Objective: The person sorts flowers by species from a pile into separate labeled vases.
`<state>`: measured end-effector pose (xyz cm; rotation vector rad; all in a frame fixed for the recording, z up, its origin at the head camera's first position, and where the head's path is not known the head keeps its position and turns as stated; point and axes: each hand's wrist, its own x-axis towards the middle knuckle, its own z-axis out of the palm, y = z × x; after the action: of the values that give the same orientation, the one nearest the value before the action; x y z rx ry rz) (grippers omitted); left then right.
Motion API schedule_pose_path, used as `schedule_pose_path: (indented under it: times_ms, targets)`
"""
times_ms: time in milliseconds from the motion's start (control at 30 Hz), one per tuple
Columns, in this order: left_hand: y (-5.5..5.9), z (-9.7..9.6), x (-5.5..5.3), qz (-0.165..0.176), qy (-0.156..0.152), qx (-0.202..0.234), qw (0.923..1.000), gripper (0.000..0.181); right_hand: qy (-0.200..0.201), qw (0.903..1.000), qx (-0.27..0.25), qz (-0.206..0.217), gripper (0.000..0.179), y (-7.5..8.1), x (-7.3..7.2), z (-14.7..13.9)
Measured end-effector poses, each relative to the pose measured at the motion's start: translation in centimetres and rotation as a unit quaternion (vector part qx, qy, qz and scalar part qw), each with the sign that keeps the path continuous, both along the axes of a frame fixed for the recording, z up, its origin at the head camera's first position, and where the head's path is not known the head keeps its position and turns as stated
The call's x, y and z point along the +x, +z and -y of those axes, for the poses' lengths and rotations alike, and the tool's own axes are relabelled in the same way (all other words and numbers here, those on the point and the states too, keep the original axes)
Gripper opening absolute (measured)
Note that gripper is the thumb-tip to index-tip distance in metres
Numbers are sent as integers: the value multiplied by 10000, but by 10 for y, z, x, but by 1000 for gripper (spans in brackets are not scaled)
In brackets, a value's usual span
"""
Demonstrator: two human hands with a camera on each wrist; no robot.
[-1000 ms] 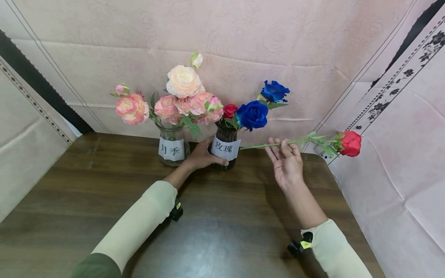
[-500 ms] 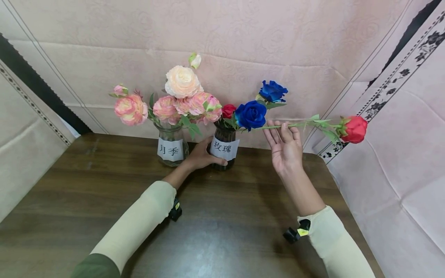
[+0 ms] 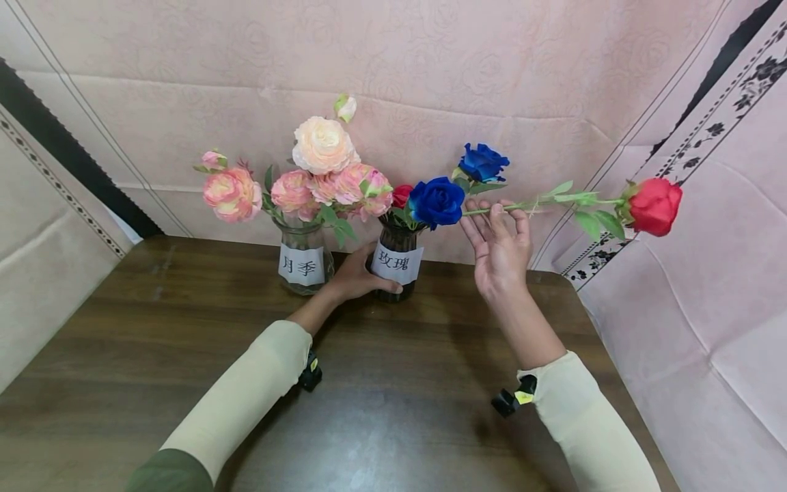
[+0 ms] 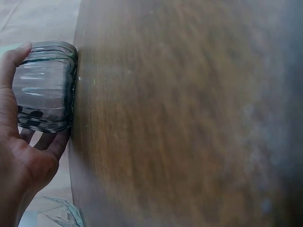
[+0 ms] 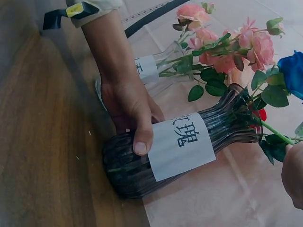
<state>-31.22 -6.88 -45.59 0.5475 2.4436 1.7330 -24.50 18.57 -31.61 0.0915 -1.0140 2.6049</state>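
My left hand [image 3: 359,275] grips a dark ribbed glass vase [image 3: 398,238] low on its body, thumb across the front by a white paper label. Two blue roses [image 3: 438,203] and a red rose [image 3: 402,196] stand in that vase. A long-stemmed red rose [image 3: 656,207] is pinched by its stem in the fingertips of my right hand [image 3: 503,254]. Its bloom points right, and its lower stem end is hidden behind a blue bloom in the head view. In the right wrist view, a green stem [image 5: 277,133] runs from the vase mouth toward the right fingers.
Left of the dark vase stands a clear glass vase [image 3: 302,238] with a paper label, holding pink and cream flowers [image 3: 326,145]. Both are near the back edge of a brown wooden table [image 3: 369,383]. Pale patterned cloth [image 3: 553,82] hangs behind and at the sides.
My right hand has risen and shifted slightly left, carrying the red rose; its bloom has swung up and right. The front blue rose has moved slightly left. My left hand keeps its hold.
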Motion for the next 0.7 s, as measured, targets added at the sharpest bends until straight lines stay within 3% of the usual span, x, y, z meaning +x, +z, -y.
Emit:
schedule_pose_path:
  times_ms: [333,567,700]
  targets:
    - [0,-1,1,-17,20,-33,10000,89,-431,9972,570,-224,5,9,-8,9]
    - [0,-1,2,-57,2,2,10000,86,-481,9951,837,-206,5,6,-9,16]
    - [0,0,2,-51,-8,-22,10000,85,-443,9923,1123,-265,18,2,-9,24]
